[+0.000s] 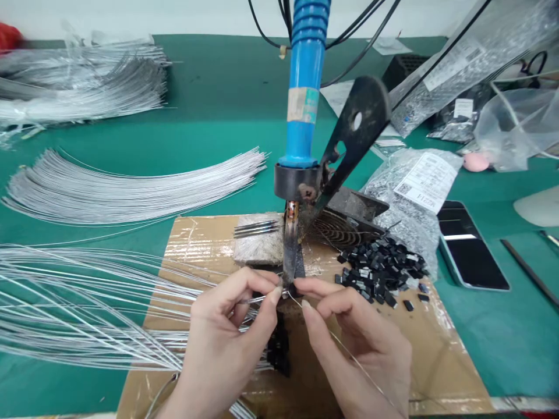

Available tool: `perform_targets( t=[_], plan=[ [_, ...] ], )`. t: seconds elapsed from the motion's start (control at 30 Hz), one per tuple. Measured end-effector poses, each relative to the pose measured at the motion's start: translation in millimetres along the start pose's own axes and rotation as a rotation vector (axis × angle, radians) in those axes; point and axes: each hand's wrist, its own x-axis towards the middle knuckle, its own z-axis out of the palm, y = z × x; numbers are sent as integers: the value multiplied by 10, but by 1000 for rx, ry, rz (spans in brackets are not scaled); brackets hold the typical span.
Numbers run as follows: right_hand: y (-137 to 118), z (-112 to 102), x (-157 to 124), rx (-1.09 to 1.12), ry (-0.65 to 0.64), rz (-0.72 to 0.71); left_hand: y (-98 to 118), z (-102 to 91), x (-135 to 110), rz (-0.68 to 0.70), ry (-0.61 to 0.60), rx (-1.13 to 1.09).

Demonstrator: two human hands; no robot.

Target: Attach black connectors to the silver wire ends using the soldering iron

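Tight under the blue-handled iron [301, 139], inside the shiny cardboard [437, 364] edges! Your left grip [229, 337] pinches silvery wire [253, 301], your right grip [362, 340] a fine strand [358, 364].

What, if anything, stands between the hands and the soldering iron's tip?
Nothing visible does. The left hand pinches a pale wire close to the iron's tip; the right hand holds a thin wire just across from it. The heap of black pieces lies off to the right.
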Motion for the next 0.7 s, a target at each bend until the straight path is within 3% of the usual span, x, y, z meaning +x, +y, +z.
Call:
perform_targets(
  t=[0.7],
  plan=[
    [54,4,-3,0,4,-65,-20,-4,15,49,19,60]
  ],
)
